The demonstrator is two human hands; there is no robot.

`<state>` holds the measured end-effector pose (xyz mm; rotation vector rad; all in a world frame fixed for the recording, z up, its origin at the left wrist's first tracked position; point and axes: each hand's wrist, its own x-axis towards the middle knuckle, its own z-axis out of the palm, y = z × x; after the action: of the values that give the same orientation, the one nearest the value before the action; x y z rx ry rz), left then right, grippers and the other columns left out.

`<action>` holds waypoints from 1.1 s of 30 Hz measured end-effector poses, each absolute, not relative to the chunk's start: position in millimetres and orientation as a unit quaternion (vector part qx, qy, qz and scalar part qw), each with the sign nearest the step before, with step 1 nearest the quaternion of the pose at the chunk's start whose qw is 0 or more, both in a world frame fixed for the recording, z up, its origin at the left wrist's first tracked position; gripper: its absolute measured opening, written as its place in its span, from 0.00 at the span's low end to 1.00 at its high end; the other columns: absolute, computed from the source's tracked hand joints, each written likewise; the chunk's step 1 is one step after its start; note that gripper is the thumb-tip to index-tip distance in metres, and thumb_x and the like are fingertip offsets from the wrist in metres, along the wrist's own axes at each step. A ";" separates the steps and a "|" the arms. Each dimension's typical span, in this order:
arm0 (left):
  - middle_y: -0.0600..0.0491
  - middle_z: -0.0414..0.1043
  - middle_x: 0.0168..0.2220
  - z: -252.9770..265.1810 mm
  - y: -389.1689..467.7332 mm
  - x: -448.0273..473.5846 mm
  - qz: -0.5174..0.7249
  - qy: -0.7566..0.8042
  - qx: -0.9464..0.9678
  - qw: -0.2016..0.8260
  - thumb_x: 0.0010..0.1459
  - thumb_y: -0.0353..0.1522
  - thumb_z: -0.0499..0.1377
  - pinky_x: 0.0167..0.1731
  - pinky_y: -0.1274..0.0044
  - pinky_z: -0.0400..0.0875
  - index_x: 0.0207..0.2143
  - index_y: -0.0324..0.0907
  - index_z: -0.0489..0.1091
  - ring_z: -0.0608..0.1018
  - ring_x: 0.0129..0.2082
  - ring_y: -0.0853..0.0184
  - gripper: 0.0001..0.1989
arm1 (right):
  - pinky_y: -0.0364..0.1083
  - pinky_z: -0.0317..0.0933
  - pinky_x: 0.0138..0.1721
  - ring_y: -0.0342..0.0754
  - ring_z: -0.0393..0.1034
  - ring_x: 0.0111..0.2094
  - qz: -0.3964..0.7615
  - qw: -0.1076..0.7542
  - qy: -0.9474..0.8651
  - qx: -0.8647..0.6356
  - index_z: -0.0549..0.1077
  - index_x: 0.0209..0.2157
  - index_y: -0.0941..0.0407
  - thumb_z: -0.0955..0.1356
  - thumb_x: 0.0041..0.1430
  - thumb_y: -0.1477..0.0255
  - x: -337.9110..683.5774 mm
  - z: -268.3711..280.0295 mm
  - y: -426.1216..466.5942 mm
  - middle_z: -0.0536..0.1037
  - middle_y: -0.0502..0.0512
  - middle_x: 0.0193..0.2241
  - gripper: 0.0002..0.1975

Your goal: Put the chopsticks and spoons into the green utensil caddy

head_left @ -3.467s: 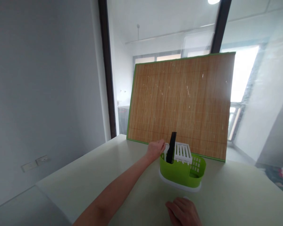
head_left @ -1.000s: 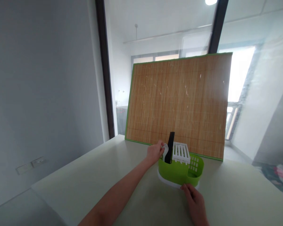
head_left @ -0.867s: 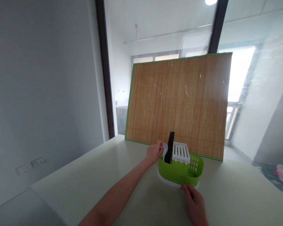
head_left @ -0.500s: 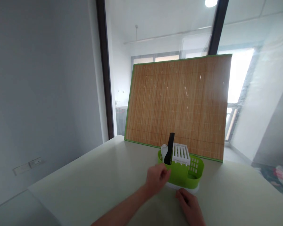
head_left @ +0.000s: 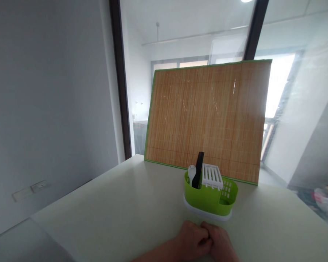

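Note:
My left hand (head_left: 192,238) is curled into a fist low in the view, resting by the table's near side. My right hand (head_left: 217,240), also closed, touches it knuckle to knuckle; nothing shows in either. Just beyond them stands a green caddy (head_left: 202,200) on a white base (head_left: 215,217). White spoons (head_left: 191,171) and black utensils (head_left: 199,167), perhaps chopsticks or knives, stand upright in its left compartment. A slotted white rack (head_left: 212,176) sits across the middle. The right compartment has a perforated back wall and a low cut-out front.
Behind the caddy a bamboo mat (head_left: 205,116) with green edging leans upright on the white table (head_left: 112,211). Beyond it is a glass partition with dark posts (head_left: 121,80). A grey wall (head_left: 43,91) with a socket (head_left: 39,186) is on the left.
My left fist has drawn back from the front of the caddy, down and toward me, to meet my right fist. The right hand has shifted slightly lower. The caddy stands in place.

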<state>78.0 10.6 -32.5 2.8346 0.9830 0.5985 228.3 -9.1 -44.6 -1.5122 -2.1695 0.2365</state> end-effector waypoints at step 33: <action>0.56 0.73 0.23 -26.0 7.8 76.6 0.202 0.320 0.924 0.058 0.53 0.36 0.55 0.22 0.81 0.59 0.25 0.42 0.70 0.73 0.23 0.70 0.09 | 0.42 0.54 0.28 0.47 0.70 0.28 0.133 0.259 -0.784 -0.548 0.69 0.27 0.53 0.60 0.45 0.76 226.7 -39.7 -13.3 0.76 0.48 0.24 0.09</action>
<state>76.6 7.8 -26.0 2.7995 0.9697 0.6135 226.7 -13.3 -39.7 -1.4856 -2.1258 0.3592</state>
